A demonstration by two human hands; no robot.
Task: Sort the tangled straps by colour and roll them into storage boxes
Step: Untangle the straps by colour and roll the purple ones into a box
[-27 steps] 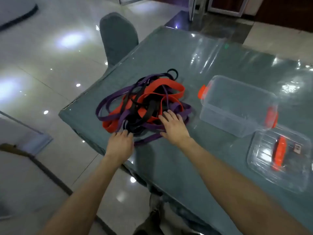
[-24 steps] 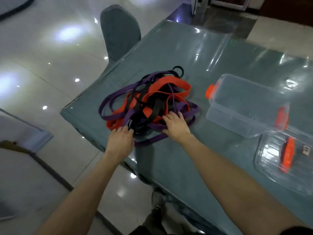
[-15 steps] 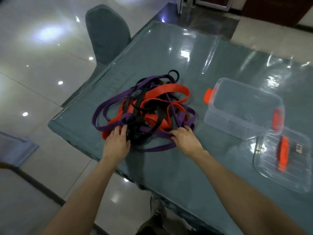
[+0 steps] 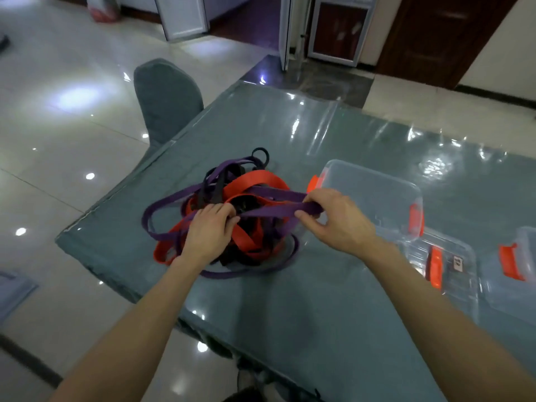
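Straps in purple, orange and black lie knotted in one tangle near the table's left corner, just ahead of both hands. The right hand, at three o'clock from the heap, pinches a purple strap between its thumb and curled fingers and holds that stretch raised above the pile, the band running flat and taut toward nine o'clock, where it meets the left hand. The left hand sits on top of the tangle with its fingers curled down into it, gripping the heap; which strap it has hold of I cannot tell. An orange strap loops through the middle, and a black strap rises at twelve o'clock, ending in a small loop at the far edge of the pile. More purple loops spill out at nine and six o'clock onto the table. A clear storage box with orange latches stands open at two o'clock from the tangle, just behind the right hand. Its clear lid, with an orange handle, lies flat at four o'clock, and a second clear box with an orange latch shows at the right edge of the view. A grey-covered chair stands at eleven o'clock, beside the table's far left edge.
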